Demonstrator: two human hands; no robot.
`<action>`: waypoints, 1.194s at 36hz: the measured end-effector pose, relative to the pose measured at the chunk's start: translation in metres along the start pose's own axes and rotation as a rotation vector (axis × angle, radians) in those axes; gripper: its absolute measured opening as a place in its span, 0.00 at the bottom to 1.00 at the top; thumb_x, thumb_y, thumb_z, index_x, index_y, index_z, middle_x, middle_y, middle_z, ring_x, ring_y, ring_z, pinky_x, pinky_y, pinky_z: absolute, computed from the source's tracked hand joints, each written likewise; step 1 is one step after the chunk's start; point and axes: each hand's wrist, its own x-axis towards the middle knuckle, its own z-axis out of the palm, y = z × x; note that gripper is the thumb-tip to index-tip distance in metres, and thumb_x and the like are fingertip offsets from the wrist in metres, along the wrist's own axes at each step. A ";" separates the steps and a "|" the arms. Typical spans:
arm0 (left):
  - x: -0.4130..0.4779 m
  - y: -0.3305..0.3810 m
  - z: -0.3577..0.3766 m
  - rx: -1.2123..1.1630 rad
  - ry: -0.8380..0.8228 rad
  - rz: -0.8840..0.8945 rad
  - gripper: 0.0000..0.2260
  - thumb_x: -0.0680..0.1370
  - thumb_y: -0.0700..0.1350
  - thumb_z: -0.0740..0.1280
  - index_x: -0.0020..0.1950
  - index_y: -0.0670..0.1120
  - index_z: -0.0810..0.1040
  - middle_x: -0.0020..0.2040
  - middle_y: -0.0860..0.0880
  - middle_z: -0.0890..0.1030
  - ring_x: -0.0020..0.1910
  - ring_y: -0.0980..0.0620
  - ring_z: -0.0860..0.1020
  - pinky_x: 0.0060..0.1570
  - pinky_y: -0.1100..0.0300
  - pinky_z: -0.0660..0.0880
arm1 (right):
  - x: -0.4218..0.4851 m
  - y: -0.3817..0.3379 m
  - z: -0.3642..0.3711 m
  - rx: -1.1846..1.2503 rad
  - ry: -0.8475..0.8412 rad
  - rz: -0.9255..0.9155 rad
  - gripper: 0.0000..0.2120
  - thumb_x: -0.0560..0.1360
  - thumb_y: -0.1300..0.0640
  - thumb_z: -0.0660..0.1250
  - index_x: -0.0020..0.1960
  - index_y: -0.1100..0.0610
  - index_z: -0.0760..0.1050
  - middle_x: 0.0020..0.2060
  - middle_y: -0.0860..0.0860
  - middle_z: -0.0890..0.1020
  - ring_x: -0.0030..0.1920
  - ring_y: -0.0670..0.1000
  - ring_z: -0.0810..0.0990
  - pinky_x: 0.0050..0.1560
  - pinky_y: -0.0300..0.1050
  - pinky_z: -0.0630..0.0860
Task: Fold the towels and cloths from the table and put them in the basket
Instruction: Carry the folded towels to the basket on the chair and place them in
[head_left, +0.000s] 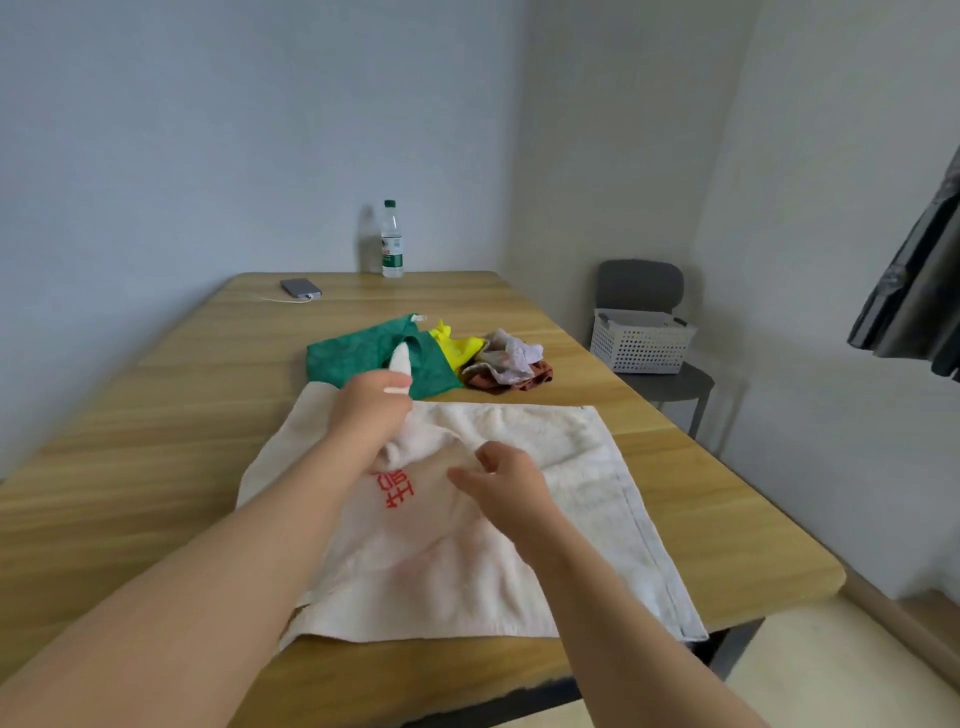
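A large cream towel (550, 467) with red characters lies spread on the wooden table (156, 415) in front of me. My left hand (369, 410) grips a bunched fold of it near the far edge, and a corner sticks up above my fist. My right hand (501, 480) rests on the towel's middle with fingers loosely bent, holding nothing. Behind the towel lie a green cloth (353, 353), a yellow cloth (457, 345), a pale crumpled cloth (511, 353) and a rust-brown cloth (530, 379). The white perforated basket (641, 345) stands on a grey chair right of the table.
A water bottle (391, 239) stands at the table's far edge, with a phone (300, 287) on a cable to its left. The grey chair (675, 384) is close to the table's right side. Dark fabric (914, 291) hangs at the far right.
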 end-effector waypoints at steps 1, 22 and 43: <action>-0.001 0.012 0.005 -0.012 -0.002 0.028 0.18 0.76 0.37 0.62 0.62 0.50 0.78 0.64 0.44 0.75 0.59 0.43 0.74 0.54 0.57 0.71 | -0.001 -0.002 -0.008 0.077 0.005 0.018 0.09 0.73 0.57 0.67 0.38 0.57 0.68 0.35 0.52 0.72 0.36 0.49 0.71 0.36 0.42 0.68; -0.059 0.054 0.155 0.349 -0.593 0.152 0.27 0.80 0.53 0.58 0.76 0.49 0.54 0.72 0.45 0.65 0.64 0.47 0.71 0.58 0.59 0.70 | -0.055 0.071 -0.131 0.018 0.126 0.521 0.12 0.76 0.54 0.63 0.54 0.61 0.74 0.45 0.57 0.80 0.38 0.54 0.80 0.38 0.46 0.80; 0.020 0.021 0.129 0.400 -0.344 0.325 0.15 0.79 0.38 0.55 0.53 0.52 0.78 0.61 0.50 0.77 0.55 0.50 0.75 0.49 0.57 0.74 | 0.017 0.072 -0.118 0.015 0.237 0.297 0.18 0.75 0.54 0.65 0.64 0.53 0.68 0.44 0.50 0.78 0.39 0.49 0.79 0.33 0.41 0.76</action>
